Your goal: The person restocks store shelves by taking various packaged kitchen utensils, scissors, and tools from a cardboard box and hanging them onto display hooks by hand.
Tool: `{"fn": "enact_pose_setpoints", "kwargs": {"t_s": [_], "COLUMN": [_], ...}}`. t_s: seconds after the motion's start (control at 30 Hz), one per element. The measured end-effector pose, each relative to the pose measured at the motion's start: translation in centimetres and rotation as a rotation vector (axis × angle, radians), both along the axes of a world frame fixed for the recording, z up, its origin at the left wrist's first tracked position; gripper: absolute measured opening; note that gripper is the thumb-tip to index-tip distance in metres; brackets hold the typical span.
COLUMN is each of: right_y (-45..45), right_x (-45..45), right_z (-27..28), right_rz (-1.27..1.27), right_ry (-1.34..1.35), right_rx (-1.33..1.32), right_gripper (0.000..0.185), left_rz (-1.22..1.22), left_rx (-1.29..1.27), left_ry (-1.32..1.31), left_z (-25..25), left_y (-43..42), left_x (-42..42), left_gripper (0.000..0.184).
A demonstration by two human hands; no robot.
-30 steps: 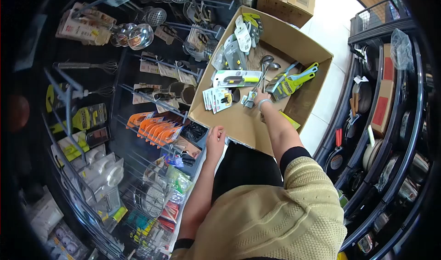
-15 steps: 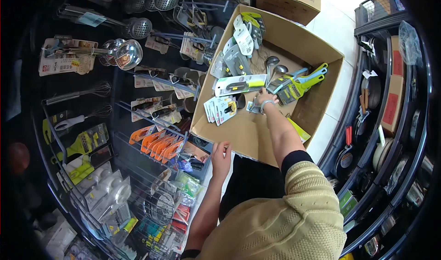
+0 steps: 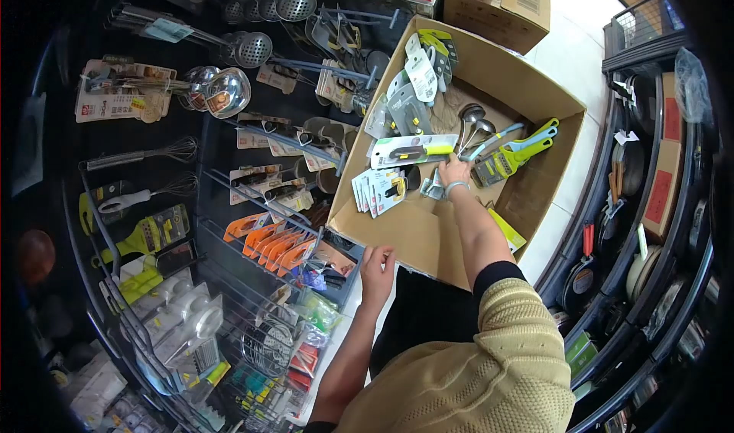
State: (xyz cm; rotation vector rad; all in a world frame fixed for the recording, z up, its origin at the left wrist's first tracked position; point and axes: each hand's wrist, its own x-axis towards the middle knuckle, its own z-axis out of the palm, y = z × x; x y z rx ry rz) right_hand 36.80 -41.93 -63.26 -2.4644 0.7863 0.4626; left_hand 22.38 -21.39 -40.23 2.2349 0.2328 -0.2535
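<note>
My right hand (image 3: 454, 175) is down inside a large open cardboard box (image 3: 527, 62), its fingers closed on a small pale blue-grey packet (image 3: 433, 188). What the packet contains is too small to tell. Just beyond the fingers lie two metal ladles (image 3: 472, 113) and a green-handled grater (image 3: 493, 169). A carded knife-like tool with a green handle (image 3: 413, 150) lies to the left, above several white-carded packs (image 3: 376, 191). My left hand (image 3: 378, 272) hovers by the box's near edge, holding nothing, its fingers loosely bent and apart.
Hanging racks on the left carry skimmers (image 3: 254, 49), whisks (image 3: 182, 149) and orange-carded items (image 3: 267, 242). A wire basket (image 3: 266, 349) stands lower down. Shelves with pans (image 3: 577, 276) line the right. Another carton (image 3: 497, 9) sits behind the box.
The view has shifted slightly, so the box sits a little lower and further right. My right fingers have closed on the small packet, which now stands more upright. My left hand stays near the edge.
</note>
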Motion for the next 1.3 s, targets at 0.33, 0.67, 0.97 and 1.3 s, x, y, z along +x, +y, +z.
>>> {"fn": "enact_pose_setpoints", "kwargs": {"t_s": [0.33,0.67,0.97,1.3], "right_y": [-2.3,-5.4,-3.8,0.0], "right_x": [1.3,1.1,-3.7,-9.5], "right_z": [0.7,12.4,30.0,40.3], "right_rz": [-0.322,-0.619,-0.358,-0.125], "right_ry": [-0.322,-0.343,-0.074,0.401], "right_rx": [0.5,1.485,1.852,2.118], "right_gripper": [0.038,0.013,0.01,0.015], "left_rz": [0.023,-0.013,-0.135,-0.735], "left_rx": [-0.035,-0.019,-0.059,0.046], "left_ry": [0.002,0.085,-0.335,-0.66], "left_z": [-0.4,0.3,4.6,10.9], "left_y": [-0.1,-0.1,-2.7,-0.8], "left_x": [-0.3,-0.4,3.3,9.1], "left_gripper": [0.011,0.016,0.037,0.039]}}
